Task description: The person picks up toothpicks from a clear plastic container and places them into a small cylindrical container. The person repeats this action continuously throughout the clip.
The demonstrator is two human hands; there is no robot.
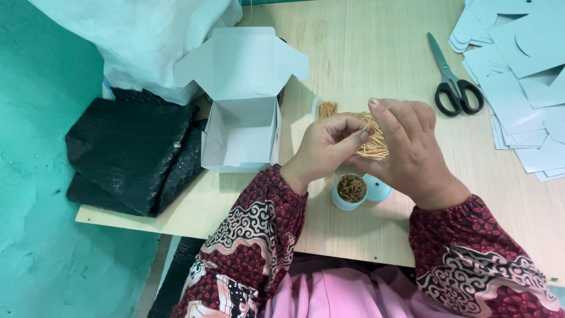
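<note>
My left hand (323,147) and my right hand (409,150) meet above the wooden table (365,53), and both pinch a bundle of thin wooden toothpicks (374,144). Just below the hands stands a small light-blue round container (351,191) filled with toothpicks, standing upright. Its light-blue lid (379,187) lies beside it on the right. Behind the hands sits a clear shallow tray (329,106) with more toothpicks, partly hidden by my fingers.
An open pale-blue cardboard box (244,123) stands to the left. Black-handled scissors (453,88) lie at the back right, next to a pile of flat blue box blanks (524,70). Black plastic bundles (129,153) and a white sack (147,35) sit at the left edge.
</note>
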